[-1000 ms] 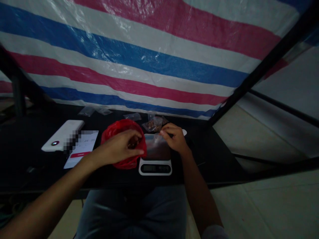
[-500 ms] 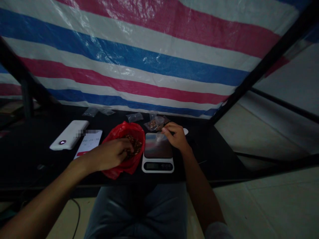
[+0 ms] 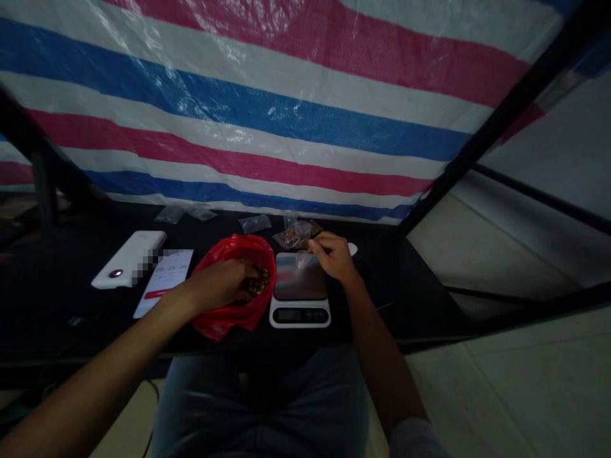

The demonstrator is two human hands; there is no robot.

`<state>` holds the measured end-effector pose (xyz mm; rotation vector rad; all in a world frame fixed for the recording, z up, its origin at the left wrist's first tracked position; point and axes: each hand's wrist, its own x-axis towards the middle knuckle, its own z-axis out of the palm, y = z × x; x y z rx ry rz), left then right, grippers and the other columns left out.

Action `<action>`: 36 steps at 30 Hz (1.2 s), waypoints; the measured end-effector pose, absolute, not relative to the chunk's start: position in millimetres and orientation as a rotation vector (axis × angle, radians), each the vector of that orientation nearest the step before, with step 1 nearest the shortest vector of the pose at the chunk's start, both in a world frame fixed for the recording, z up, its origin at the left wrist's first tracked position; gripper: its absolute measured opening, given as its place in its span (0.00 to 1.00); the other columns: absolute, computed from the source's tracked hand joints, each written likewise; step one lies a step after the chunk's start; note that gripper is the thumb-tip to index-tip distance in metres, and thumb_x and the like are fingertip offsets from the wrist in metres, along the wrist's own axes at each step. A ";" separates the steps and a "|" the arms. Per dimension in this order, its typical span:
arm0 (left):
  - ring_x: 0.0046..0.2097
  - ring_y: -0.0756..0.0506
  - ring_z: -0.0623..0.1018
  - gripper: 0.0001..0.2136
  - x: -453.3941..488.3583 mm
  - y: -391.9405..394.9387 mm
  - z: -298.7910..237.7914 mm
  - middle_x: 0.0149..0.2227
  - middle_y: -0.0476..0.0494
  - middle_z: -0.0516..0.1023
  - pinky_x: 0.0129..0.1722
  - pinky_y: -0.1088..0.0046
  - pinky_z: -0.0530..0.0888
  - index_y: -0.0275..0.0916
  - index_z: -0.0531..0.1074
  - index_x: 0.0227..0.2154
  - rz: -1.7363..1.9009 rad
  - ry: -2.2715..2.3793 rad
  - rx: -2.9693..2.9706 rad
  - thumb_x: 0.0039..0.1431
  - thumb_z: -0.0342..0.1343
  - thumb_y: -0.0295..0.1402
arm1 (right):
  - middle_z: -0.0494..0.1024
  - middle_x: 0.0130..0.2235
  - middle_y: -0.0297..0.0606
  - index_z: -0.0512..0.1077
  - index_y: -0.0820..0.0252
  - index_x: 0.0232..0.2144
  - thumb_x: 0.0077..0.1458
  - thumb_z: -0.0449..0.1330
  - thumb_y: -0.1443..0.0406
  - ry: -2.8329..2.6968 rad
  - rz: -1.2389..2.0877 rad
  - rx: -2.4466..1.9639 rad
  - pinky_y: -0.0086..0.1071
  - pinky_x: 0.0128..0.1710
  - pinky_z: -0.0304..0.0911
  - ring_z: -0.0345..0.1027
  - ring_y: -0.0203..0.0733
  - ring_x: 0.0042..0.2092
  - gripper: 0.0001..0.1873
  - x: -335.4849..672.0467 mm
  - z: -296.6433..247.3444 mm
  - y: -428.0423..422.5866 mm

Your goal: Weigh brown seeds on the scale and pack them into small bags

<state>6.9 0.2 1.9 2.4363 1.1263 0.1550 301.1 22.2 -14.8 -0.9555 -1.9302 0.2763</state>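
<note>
My left hand [image 3: 226,284] reaches into an open red plastic bag [image 3: 216,323], its fingers curled down and closed among small brown pieces [image 3: 260,281]. The fingertips are in shadow, so what they grip is hidden. On the right, my right hand [image 3: 334,254] pinches a small clear plastic bag [image 3: 302,258] between thumb and fingers, over the far part of a digital scale [image 3: 300,280]. The scale has a metal plate and a white body; its display is too dim to read. Just behind the pinching fingers lie clear packets with brown contents [image 3: 287,237].
Several flat clear packets [image 3: 254,223] lie along the back of the black table [image 3: 52,280]. Left of the red bag are a phone [image 3: 167,280] and a white power bank [image 3: 128,259]. A white round object [image 3: 352,249] sits behind my right wrist. A striped sheet [image 3: 267,114] hangs behind.
My left hand has moved slightly and its fingers sit deeper in shadow inside the red bag. My right hand keeps its pinch on the clear bag. The whole view has shifted slightly.
</note>
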 end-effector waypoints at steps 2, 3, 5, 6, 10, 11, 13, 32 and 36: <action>0.52 0.37 0.80 0.16 7.1 0.2 0.7 0.49 0.38 0.83 0.54 0.65 0.73 0.43 0.81 0.46 0.137 1.105 2.441 0.53 0.61 0.28 | 0.76 0.28 0.38 0.76 0.58 0.22 0.66 0.56 0.59 -1.940 0.284 -0.968 0.36 0.34 0.64 0.71 0.40 0.32 0.21 300.9 -15.1 22.1; 0.51 0.38 0.80 0.15 7.6 0.1 0.9 0.48 0.38 0.83 0.53 0.66 0.73 0.43 0.81 0.45 0.124 1.094 2.442 0.55 0.60 0.29 | 0.76 0.28 0.37 0.75 0.58 0.22 0.66 0.56 0.59 -1.944 0.288 -0.971 0.36 0.34 0.64 0.70 0.40 0.32 0.21 300.7 -15.4 22.0; 0.48 0.39 0.81 0.11 9.0 0.0 2.5 0.45 0.39 0.84 0.51 0.68 0.73 0.43 0.82 0.41 0.135 1.078 2.432 0.57 0.59 0.29 | 0.76 0.28 0.37 0.75 0.59 0.22 0.66 0.56 0.59 -1.944 0.288 -0.980 0.35 0.34 0.64 0.70 0.39 0.31 0.21 300.5 -16.2 22.2; 0.47 0.40 0.82 0.10 9.5 0.2 3.7 0.43 0.40 0.84 0.49 0.69 0.73 0.43 0.83 0.40 0.138 1.070 2.431 0.58 0.58 0.29 | 0.75 0.28 0.37 0.75 0.59 0.21 0.66 0.56 0.59 -1.943 0.286 -0.985 0.35 0.34 0.63 0.70 0.39 0.31 0.21 300.4 -16.7 22.3; 0.44 0.40 0.83 0.10 8.5 3.5 7.0 0.40 0.41 0.85 0.45 0.69 0.73 0.42 0.83 0.37 0.111 1.057 2.455 0.59 0.57 0.27 | 0.75 0.27 0.37 0.75 0.59 0.21 0.66 0.57 0.59 -1.940 0.286 -0.996 0.34 0.32 0.62 0.68 0.38 0.30 0.22 300.3 -18.1 22.9; 0.44 0.40 0.83 0.11 7.6 5.1 7.1 0.41 0.40 0.85 0.45 0.69 0.72 0.42 0.83 0.37 0.114 1.061 2.459 0.59 0.57 0.26 | 0.75 0.27 0.37 0.75 0.59 0.21 0.66 0.57 0.59 -1.938 0.290 -0.996 0.34 0.32 0.62 0.68 0.38 0.30 0.22 300.3 -18.2 22.9; 0.44 0.40 0.83 0.11 5.7 9.0 7.0 0.41 0.41 0.85 0.45 0.70 0.73 0.42 0.83 0.37 0.123 1.053 2.453 0.58 0.57 0.25 | 0.75 0.27 0.37 0.76 0.59 0.22 0.66 0.57 0.58 -1.933 0.298 -1.002 0.34 0.33 0.62 0.69 0.39 0.30 0.22 300.6 -18.0 22.9; 0.39 0.45 0.81 0.07 56.0 37.0 65.9 0.37 0.46 0.85 0.41 0.73 0.71 0.42 0.82 0.34 0.259 0.777 2.521 0.57 0.59 0.28 | 0.76 0.26 0.37 0.77 0.59 0.22 0.65 0.58 0.58 -1.871 0.290 -1.031 0.34 0.33 0.63 0.70 0.40 0.31 0.21 306.7 -21.0 28.5; 0.35 0.46 0.80 0.05 85.8 47.2 70.1 0.34 0.47 0.84 0.38 0.74 0.69 0.41 0.81 0.32 0.260 0.661 2.550 0.57 0.60 0.27 | 0.75 0.26 0.37 0.76 0.59 0.21 0.65 0.58 0.58 -1.852 0.276 -1.023 0.33 0.31 0.62 0.70 0.39 0.29 0.21 308.4 -22.0 30.9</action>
